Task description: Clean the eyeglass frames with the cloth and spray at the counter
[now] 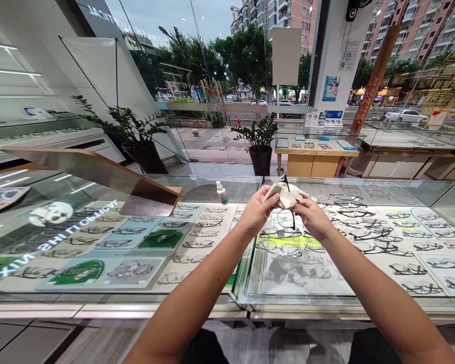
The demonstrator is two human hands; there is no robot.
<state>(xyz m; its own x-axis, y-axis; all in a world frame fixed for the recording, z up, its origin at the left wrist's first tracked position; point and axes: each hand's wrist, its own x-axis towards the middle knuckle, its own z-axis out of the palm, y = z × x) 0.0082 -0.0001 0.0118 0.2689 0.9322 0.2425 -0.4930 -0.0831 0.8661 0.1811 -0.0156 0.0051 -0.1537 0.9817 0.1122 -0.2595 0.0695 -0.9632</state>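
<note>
Both my hands are raised over the glass display counter, close together. My left hand [258, 208] is closed on a pale beige cloth [288, 196], thumb on top. My right hand [311, 215] pinches a pair of eyeglasses [292, 220] wrapped in the cloth. Dark parts of the frame stick out above and below the cloth; the lenses are mostly hidden, and exactly where each finger grips is hard to see. A small white spray bottle with a blue label [222, 193] stands upright on the glass top, left of my hands.
Rows of eyeglasses [407, 269] lie inside the glass counter [242, 298] under my hands. A slanted board [109, 172] stands on the left counter. Beyond are potted plants [261, 146], a window and another display case [314, 164].
</note>
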